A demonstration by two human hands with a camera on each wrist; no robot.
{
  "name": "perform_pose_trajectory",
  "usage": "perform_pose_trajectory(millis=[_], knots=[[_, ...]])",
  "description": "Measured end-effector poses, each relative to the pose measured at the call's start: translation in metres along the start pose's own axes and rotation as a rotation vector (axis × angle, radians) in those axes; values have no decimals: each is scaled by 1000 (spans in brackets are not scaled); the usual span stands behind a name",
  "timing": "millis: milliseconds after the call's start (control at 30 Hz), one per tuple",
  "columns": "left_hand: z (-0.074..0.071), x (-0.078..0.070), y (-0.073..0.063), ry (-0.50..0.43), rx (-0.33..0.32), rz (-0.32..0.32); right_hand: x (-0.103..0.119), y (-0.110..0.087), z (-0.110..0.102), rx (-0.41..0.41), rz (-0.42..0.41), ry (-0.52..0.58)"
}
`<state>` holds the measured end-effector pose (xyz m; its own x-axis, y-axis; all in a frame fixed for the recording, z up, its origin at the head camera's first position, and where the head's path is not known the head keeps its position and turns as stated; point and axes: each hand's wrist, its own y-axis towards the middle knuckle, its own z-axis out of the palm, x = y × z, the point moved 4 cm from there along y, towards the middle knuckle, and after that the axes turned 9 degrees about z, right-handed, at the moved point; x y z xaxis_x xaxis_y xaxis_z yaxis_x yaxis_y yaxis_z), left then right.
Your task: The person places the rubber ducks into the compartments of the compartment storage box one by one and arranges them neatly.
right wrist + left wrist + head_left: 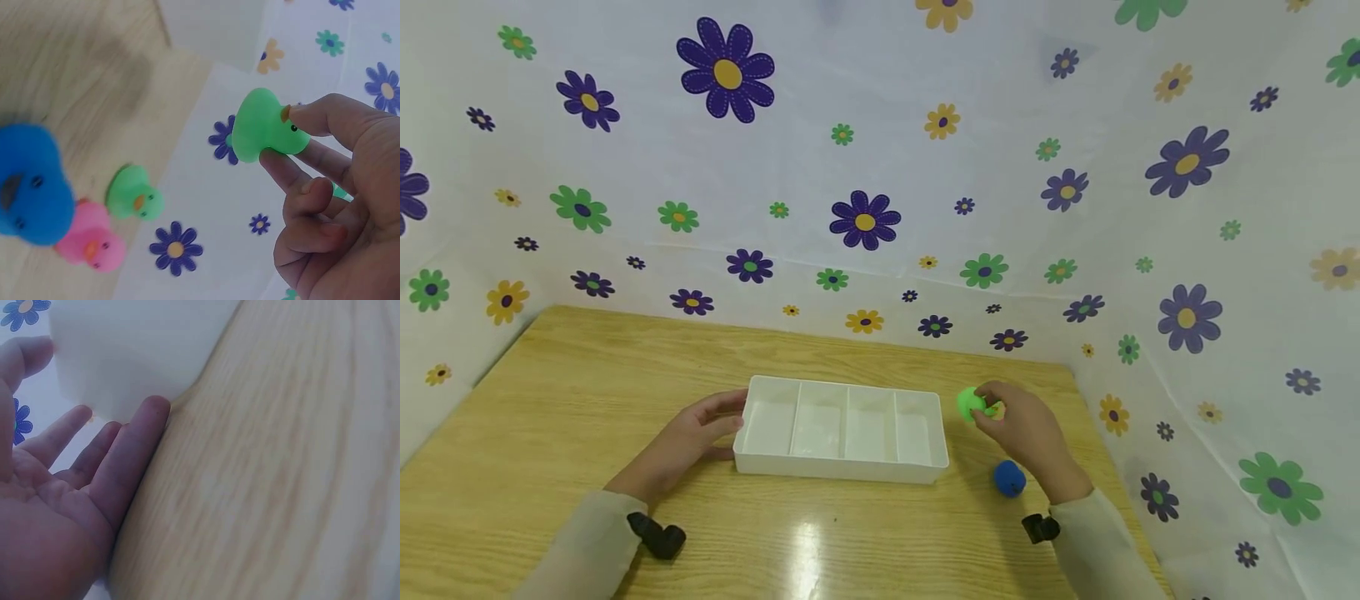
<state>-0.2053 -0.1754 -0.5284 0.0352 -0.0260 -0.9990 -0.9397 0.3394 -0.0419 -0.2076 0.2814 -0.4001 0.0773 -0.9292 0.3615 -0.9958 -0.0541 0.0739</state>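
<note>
A small green rubber duck (pixel 257 122) is pinched by the head between the thumb and fingers of my right hand (pixel 1028 423), its rounded body pointing away from the palm. The hand is just past the right end of a white divided tray (pixel 838 467). At the tray's left end, my left hand (pixel 703 432) touches the end wall with extended, slightly bent fingers. One of its fingers (pixel 134 450) lies low along the tabletop in the left wrist view. The tray's compartments show bare bottoms.
A blue duck (pixel 1009 478) sits on the wooden table (pixel 700 542) below my right hand. In the right wrist view, a pink duck (pixel 94 240) and another green duck (pixel 132 192) stand beside it. Flower-print sheeting (pixel 880 158) rises behind the table and along its sides.
</note>
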Motion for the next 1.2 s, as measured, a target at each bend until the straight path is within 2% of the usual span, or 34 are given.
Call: perform_pose_trajectory(millis=[167, 333, 533, 667, 867, 1067, 1200], knots=[[-1, 2, 1, -13, -2, 6, 23, 7, 2, -19, -44, -15], [0, 5, 1, -6, -12, 2, 52, 17, 7, 4, -52, 17], [-1, 3, -1, 3, -1, -9, 101, 27, 18, 25, -90, 31], [-2, 0, -1, 15, 5, -15, 134, 31, 28, 32, -147, 54], [-2, -3, 1, 22, -4, -29, 175, 31, 45, 84, -224, 101], [-3, -2, 2, 15, -9, -30, 204, 31, 62, 101, -293, 106], [-2, 0, 3, -10, -4, -14, 216, 30, 77, 112, -307, 68]])
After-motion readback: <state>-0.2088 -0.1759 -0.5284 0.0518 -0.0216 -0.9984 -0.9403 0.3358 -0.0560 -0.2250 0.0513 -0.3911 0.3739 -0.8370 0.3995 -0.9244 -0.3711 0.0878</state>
